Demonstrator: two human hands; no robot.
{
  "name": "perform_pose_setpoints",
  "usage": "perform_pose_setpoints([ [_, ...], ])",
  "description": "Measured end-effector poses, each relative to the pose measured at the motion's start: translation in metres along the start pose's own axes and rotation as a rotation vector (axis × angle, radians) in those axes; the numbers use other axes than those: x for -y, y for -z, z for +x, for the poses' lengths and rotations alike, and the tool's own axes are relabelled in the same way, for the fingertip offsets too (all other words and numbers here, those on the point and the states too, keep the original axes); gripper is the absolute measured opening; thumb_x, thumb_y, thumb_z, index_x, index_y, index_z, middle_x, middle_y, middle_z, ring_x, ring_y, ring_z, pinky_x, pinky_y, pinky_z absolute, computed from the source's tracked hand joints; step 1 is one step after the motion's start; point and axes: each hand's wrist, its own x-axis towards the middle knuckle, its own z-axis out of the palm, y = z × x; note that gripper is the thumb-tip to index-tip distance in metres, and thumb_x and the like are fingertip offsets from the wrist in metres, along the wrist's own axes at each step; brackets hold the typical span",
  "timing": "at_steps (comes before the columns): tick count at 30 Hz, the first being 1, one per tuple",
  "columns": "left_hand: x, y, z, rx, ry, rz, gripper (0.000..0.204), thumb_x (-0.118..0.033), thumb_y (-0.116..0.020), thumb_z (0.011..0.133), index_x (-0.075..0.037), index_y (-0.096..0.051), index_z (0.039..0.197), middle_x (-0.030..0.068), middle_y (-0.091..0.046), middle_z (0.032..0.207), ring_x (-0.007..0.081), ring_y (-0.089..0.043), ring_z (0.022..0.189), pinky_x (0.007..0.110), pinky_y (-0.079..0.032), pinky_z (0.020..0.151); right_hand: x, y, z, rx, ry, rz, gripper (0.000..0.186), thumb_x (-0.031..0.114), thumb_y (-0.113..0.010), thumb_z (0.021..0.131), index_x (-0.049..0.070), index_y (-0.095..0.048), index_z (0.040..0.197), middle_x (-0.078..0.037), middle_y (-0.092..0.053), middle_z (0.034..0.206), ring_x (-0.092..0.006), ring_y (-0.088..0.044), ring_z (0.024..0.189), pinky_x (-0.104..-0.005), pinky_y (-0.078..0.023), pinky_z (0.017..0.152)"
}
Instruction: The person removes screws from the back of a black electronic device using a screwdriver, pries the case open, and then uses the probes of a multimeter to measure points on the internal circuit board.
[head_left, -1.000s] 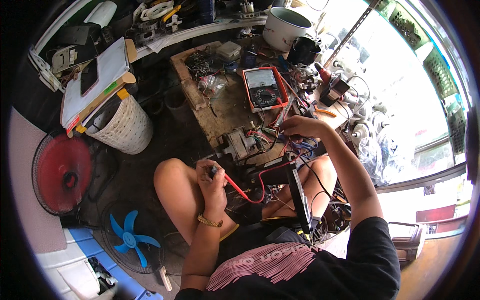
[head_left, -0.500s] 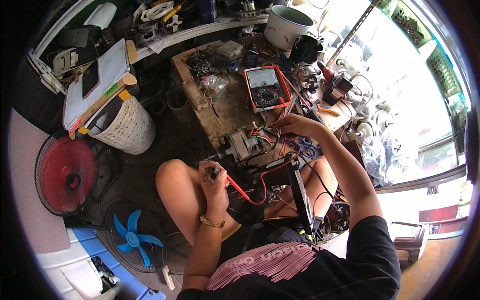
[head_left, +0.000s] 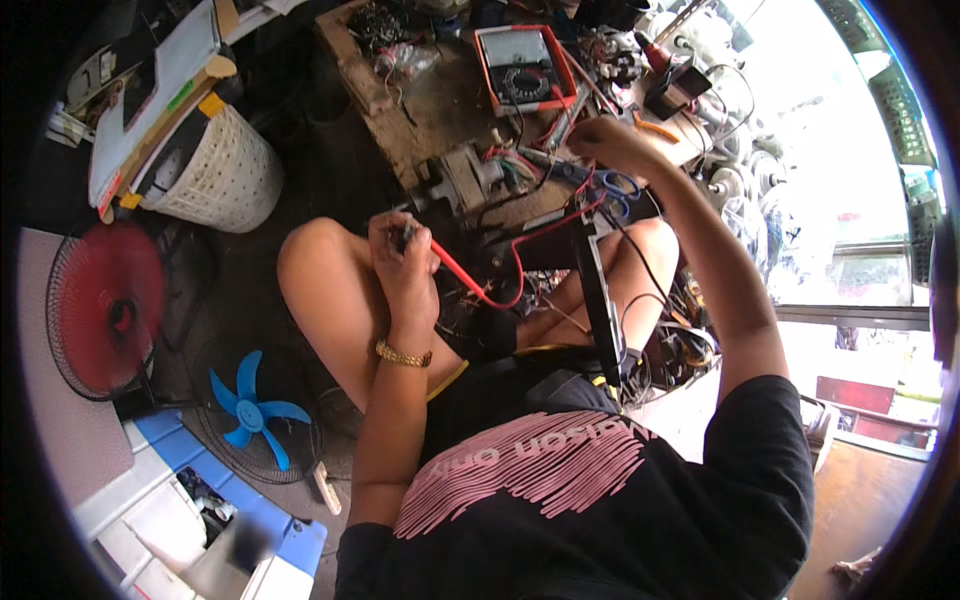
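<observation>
My left hand [head_left: 405,250], closed above my left knee, grips a red test probe [head_left: 455,268]; a small grey piece shows at its fingertips. The probe's red lead loops toward the work board. My right hand [head_left: 615,148] is over the right part of the board with its fingers curled; what they hold, if anything, is hidden. Left of it lies a small electric motor [head_left: 462,180] with coloured wires [head_left: 515,165] at its end. Scissors with blue handles [head_left: 618,188] lie just below the right hand. An analog multimeter [head_left: 523,72] in a red case sits behind the motor.
A black flat panel [head_left: 598,290] stands between my legs. Pliers with orange handles [head_left: 655,128] and a black box-shaped device [head_left: 678,92] lie at the right. To the left are a white basket [head_left: 235,175], a red fan [head_left: 105,310] and a blue-bladed fan [head_left: 250,413].
The whole view has tilted, so the scene sits higher in the picture. My right hand has moved rightward from the motor's wires. My left hand still holds the red probe.
</observation>
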Motion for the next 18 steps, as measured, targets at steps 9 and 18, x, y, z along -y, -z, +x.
perform_pose_setpoints([
  [9,-0.007,0.005,0.000,-0.028,-0.009,-0.043,0.020,-0.006,-0.060,0.089,-0.014,-0.050,0.104,-0.0027,-0.051,0.085,0.0026,-0.039,0.058,0.017,-0.033,0.051,0.186,-0.025,-0.119,0.090,0.423,-0.717,0.009,0.023,-0.068,0.074,0.018,-0.071,0.081,-0.009,-0.070,0.079,-0.0261,-0.069,0.076,-0.0385,-0.054,0.062],
  [18,-0.009,-0.007,-0.008,0.001,-0.036,0.031,0.021,-0.005,-0.059,0.087,-0.012,-0.049,0.104,-0.0019,-0.048,0.084,0.0036,-0.040,0.060,0.019,-0.035,0.052,0.105,-0.171,-0.134,0.799,0.432,-0.867,0.023,0.022,-0.059,0.085,0.015,-0.069,0.104,-0.008,-0.070,0.096,-0.0234,-0.069,0.089,-0.0415,-0.053,0.068],
])
